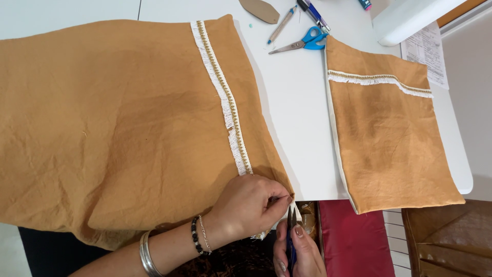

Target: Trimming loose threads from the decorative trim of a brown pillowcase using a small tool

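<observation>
A large tan fabric piece [118,128] lies spread over the white table [292,128]. A white fringe trim with gold beading [225,97] runs down its right side. My left hand [246,205], with bracelets on the wrist, pinches the loose lower end of the trim at the fabric's near edge. Just below it, my right hand [305,251] holds small dark thread snips [291,225], blades pointing up at the pinched trim end.
A smaller tan piece with the same trim [389,143] lies at the right. Blue-handled scissors [307,41], pens [282,24] and a tan card shape [259,9] sit at the back. A white machine [410,18], paper [425,48], red cushion [353,241] and wooden chair [451,241] border the table.
</observation>
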